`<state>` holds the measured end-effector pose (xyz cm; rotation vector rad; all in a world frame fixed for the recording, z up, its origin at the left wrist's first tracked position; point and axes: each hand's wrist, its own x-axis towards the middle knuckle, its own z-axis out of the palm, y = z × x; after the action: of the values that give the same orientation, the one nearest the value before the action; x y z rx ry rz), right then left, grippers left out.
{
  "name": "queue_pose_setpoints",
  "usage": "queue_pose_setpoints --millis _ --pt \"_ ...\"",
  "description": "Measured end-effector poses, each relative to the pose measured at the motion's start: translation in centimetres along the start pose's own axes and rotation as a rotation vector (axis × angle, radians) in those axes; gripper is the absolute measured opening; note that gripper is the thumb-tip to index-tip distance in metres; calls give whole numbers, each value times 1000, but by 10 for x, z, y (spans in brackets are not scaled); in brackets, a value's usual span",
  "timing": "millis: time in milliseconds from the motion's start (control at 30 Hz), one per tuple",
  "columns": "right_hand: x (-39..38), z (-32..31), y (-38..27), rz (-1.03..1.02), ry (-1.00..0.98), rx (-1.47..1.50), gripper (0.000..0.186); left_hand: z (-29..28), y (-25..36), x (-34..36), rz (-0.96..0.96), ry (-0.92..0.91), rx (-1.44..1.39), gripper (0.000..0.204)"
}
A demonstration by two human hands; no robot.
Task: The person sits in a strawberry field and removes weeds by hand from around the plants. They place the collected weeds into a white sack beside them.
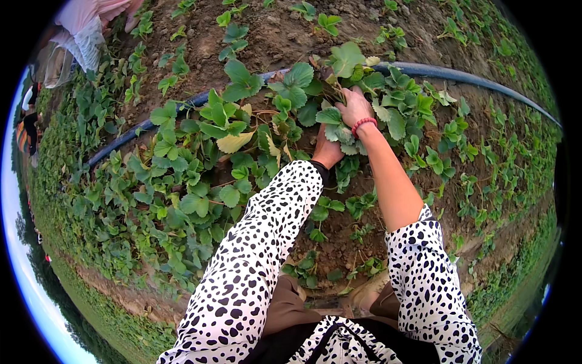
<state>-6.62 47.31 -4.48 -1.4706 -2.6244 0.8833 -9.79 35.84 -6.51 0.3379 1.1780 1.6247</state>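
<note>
My right hand point(354, 109), with a red beaded bracelet, is closed around stems of a leafy strawberry plant point(347, 60) near the middle of the head view. Just below and left of it, my left hand point(327, 147) reaches into the same clump, its fingers hidden under the leaves. Both spotted sleeves come up from the lower edge. Large serrated leaves, some yellowed point(235, 141), surround both hands.
A black hose point(442, 73) crosses the bed behind the hands. Plant rows point(485, 194) and bare soil point(260, 33) surround me. Pink and white cloth point(85, 36) shows at the upper left, and other people point(27, 130) are at the far left edge. My legs are below.
</note>
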Motion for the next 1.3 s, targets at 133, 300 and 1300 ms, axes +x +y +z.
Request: queue_pose_setpoints --millis 133,300,1300 --pt "11 -15 -22 -70 -235 -106 42 -12 -7 -3 330 -35 940 41" --pt "23 -9 -18 -218 -305 -178 46 -12 -14 0 419 -29 1007 44" --pt "24 -23 96 197 300 883 24 -1 10 16 285 104 863 22"
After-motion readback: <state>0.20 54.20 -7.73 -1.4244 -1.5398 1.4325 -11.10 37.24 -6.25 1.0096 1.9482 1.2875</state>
